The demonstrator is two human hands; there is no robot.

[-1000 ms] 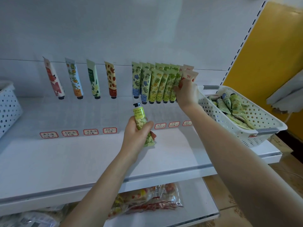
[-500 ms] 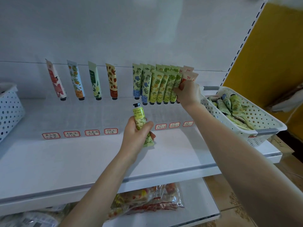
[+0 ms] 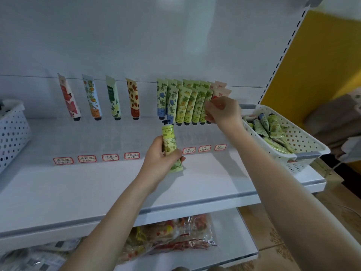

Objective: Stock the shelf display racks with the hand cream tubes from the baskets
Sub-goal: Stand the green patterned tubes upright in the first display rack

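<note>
At the far left of the shelf point(image 3: 117, 184) stands a white perforated basket point(image 3: 13, 133); what it holds cannot be made out. Along the back rack, four single tubes point(image 3: 113, 98) hang apart with caps down, then comes a packed row of green tubes point(image 3: 183, 102). Just in front of that row the left hand point(image 3: 160, 159) grips a yellow-green tube point(image 3: 170, 143) around its lower half, black cap up. The right hand point(image 3: 222, 112) is raised at the row's right end, fingers curled against the pink tubes point(image 3: 220, 90); whether it pinches one, I cannot tell. Just beside it, a second white basket point(image 3: 298, 133) holds a heap of loose tubes point(image 3: 271, 128).
</note>
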